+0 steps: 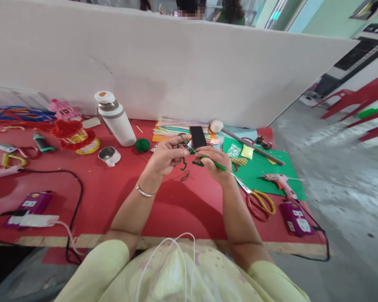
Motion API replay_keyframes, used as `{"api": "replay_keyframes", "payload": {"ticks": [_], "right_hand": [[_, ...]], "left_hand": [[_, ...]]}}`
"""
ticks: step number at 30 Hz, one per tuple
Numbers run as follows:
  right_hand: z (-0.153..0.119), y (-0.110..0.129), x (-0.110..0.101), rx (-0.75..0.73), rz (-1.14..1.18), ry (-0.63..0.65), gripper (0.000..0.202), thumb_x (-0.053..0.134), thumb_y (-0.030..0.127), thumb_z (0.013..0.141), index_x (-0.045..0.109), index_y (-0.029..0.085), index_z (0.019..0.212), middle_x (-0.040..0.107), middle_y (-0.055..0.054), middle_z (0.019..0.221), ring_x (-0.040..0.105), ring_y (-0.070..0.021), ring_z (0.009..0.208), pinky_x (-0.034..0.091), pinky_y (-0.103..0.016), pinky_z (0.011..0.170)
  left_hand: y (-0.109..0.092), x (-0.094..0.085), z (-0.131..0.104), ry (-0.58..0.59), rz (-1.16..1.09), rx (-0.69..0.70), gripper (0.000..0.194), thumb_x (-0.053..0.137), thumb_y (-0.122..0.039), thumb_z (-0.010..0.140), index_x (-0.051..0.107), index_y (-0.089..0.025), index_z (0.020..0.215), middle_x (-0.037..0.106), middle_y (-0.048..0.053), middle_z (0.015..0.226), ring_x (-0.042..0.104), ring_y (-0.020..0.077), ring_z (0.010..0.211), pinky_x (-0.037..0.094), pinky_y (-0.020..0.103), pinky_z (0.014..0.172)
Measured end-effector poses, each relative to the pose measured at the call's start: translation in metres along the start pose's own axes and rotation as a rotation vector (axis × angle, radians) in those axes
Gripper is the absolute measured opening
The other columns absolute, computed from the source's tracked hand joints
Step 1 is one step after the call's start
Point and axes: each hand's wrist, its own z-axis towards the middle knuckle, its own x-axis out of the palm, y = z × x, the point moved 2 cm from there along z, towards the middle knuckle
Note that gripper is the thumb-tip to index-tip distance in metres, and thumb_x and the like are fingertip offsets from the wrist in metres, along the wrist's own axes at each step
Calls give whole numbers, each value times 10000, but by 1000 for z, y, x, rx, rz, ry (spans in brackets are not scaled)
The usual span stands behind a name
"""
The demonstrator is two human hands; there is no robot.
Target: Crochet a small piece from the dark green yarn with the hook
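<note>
Over the red tabletop (pixel 182 209), my left hand (pixel 166 157) pinches dark green yarn (pixel 185 164), and a loose tail of it hangs below the fingers. My right hand (pixel 216 161) is closed around a crochet hook (pixel 219 165) with a green grip; its metal shaft sticks out toward the lower right. The hook's tip meets the yarn between my two hands. A green yarn ball (pixel 143 145) lies left of my left hand. Just behind my hands is a black phone (pixel 198 136).
A white thermos (pixel 118 119) and metal cup (pixel 109 156) stand left. Scissors (pixel 260 204), a pink glue gun (pixel 282 183) and a purple power strip (pixel 297 219) lie right. Pipe cleaners (pixel 176 128) lie behind my hands. A white partition (pixel 176 67) borders the table's back.
</note>
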Motion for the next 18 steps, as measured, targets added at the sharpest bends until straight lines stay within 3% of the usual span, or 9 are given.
{"api": "replay_keyframes", "payload": {"ticks": [8,13,18], "right_hand": [[5,18,-3,1,-37,78,262,563,321,1080,799,213,1118,826,-104,1073,795,-210,1037,656,-343,900],[8,27,-6,26,-39,120,311,513,327,1097,797,212,1151,832,-108,1136,785,-220,1117,644,-358,959],[8,29,-11,98,60,120,326,518,352,1096,823,237,1083,836,-74,1082,785,-209,1072,631,-341,924]], "left_hand": [[0,-5,4,-16,28,29,495,859,-112,538,818,-142,1031,599,-64,594,316,-2,393,131,205,410],[0,-9,4,5,33,21,474,837,-110,549,832,-154,1021,586,-67,595,298,-1,396,124,206,399],[4,-11,6,59,33,-10,473,837,-114,581,840,-170,1050,604,-53,623,326,6,405,127,205,395]]}}
